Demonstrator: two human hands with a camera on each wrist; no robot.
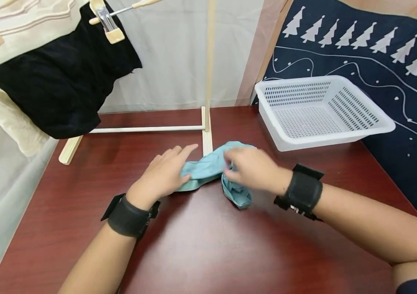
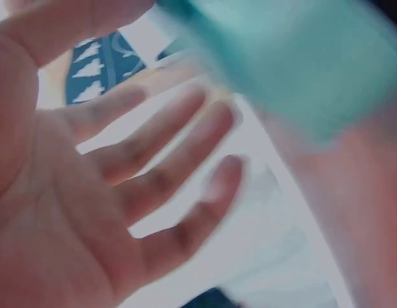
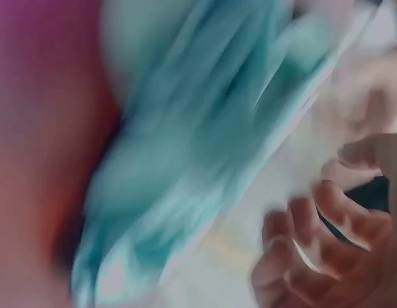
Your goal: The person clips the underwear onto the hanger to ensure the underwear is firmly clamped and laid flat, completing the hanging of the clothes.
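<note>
Left hand (image 1: 164, 173) flat on the teal cloth (image 1: 208, 165), fingers straight, pressing its left end down onto the tabletop (image 1: 193, 245). Left wrist view confirms: fingers (image 2: 166, 167) spread & straight, nothing clasped, teal cloth (image 2: 301, 58) a blur at top right. Right hand (image 1: 254, 169) on the cloth's right side, blurred w/ motion; fingers curled into the fabric, gripping a bunched fold. Right wrist view: teal cloth (image 3: 204, 147) filling most of the picture, very smeared, curled fingers (image 3: 313, 237) at lower right. Cloth lying mid-tabletop, just in front of the wooden rack's base (image 1: 207, 136), touching or nearly touching it; can't tell which. Right part of cloth crumpled, hanging toward the near side.

White perforated basket (image 1: 373, 124) at far right of tabletop, well apart from the cloth, w/ nothing inside, mesh floor fully visible. Part of basket overhanging onto dark blue fabric w/ white tree print (image 1: 395, 61).

Wooden rack's upright post (image 1: 210, 53) rising behind the hands. Black garment (image 1: 61, 81) & cream garment (image 1: 13, 122) hanging at upper left on clip hangers (image 1: 107, 22). Black wrist straps (image 1: 129, 216) on both forearms.
</note>
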